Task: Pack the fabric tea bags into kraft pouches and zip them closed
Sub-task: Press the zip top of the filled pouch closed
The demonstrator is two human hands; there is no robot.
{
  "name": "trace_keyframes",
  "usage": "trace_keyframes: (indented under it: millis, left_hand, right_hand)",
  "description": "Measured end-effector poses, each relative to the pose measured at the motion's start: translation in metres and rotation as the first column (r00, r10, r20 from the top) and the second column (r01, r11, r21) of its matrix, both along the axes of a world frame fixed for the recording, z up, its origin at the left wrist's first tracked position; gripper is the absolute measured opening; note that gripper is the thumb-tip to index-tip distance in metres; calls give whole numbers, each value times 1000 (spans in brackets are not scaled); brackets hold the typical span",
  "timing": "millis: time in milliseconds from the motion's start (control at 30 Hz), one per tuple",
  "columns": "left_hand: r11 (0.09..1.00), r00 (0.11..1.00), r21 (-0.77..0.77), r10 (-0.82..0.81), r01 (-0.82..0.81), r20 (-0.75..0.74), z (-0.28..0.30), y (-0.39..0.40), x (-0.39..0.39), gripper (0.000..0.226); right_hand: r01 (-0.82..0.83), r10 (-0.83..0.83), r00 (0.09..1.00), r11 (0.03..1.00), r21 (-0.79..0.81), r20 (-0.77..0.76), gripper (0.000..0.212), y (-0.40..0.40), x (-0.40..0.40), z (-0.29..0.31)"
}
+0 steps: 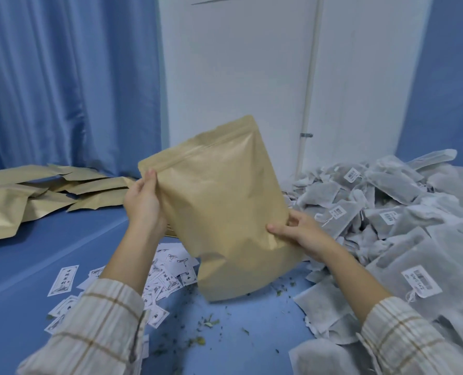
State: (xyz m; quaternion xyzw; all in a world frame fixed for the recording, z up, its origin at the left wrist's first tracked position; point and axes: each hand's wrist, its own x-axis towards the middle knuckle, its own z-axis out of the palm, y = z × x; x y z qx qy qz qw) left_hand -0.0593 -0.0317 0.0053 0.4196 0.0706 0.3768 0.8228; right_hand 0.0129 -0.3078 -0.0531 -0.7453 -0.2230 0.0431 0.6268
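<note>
Plaid sleeves (95,326) nearest; both hands' fingers clamped on kraft pouch (219,207) (left hand (143,204) upper edge, right hand (300,234) lower).

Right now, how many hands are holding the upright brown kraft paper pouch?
2: the left hand grips the brown kraft paper pouch at its upper left edge; the right hand at its lower right edge.

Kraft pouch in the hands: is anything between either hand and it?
No. The left hand grips the kraft pouch at its upper left edge near the zip, and the right hand holds its lower right side. Both touch it directly. The tea bag pile lies further right.
</note>
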Motion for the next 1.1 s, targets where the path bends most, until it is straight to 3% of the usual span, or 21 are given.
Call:
trace_keyframes:
  millis: [67, 133, 200, 233, 300, 367, 467, 600, 633, 700, 767, 833, 933, 1100]
  left_hand:
    - [985, 991, 147, -74, 90, -114, -15, 14, -10, 35]
    - [901, 905, 287, -212, 327, -368, -37, 22, -24, 58]
    - [791, 746, 238, -365, 564, -557, -57, 24, -38, 58]
    - [776, 706, 180, -417, 604, -573, -64, 24, -45, 52]
    - [812, 718, 24, -502, 583, -483, -75, 31, -56, 50]
    - [827, 759, -122, -554, 549, -341, -86, 44, -64, 63]
    - [765, 779, -267, -622, 586, -75, -96, 62, -76, 75]
    - [715, 837, -439, -496, 545, 231, -104, 85, -74, 75]
    - [723, 858, -464, -458, 512, 234, -105, 89, -69, 71]
    - [764, 909, -498, -384, 411, 162, -106, 102, -55, 65]
    - [781, 940, -533, -331, 324, 87, -110, 115, -43, 61]
    - [764, 930, -558, -366, 323, 37, -111, 122, -36, 62]
    - [779, 911, -540, -409, 319, -52, -114, 125, -19, 65]
    - [816, 834, -481, -484, 321, -265, -125, 107, 22, 57]
  right_hand:
    - [50, -47, 999, 991, 126, -28, 39, 16, -1, -2]
    - [72, -47, 994, 958, 278, -96, 36, 31, -2, -5]
    - [36, 45, 984, 895, 444, -172, 29, 47, -6, -11]
    - [15, 95, 975, 873, 488, -199, 28, 56, -9, -14]
    - [-41, 187, 954, 853, 520, -233, 35, 73, -17, -22]
    - [-58, 269, 923, 804, 591, -276, 37, 86, -27, -29]
    - [-12, 309, 897, 733, 680, -316, 33, 114, -35, -34]
    - [-55, 397, 871, 663, 747, -289, 37, 239, -47, 15]
    - [-120, 480, 818, 681, 722, -317, 38, 285, -53, 34]
    - [-312, 586, 696, 767, 561, -415, 72, 358, -75, 65]
    - [-338, 536, 677, 835, 434, -504, 96, 396, -77, 65]
    - [-269, 405, 719, 912, 311, -565, 88, 407, -69, 51]
    - [-110, 180, 839, 980, 164, -513, 65, 381, -27, 7]
    - [22, -4, 906, 999, 38, -424, 36, 334, 23, -36]
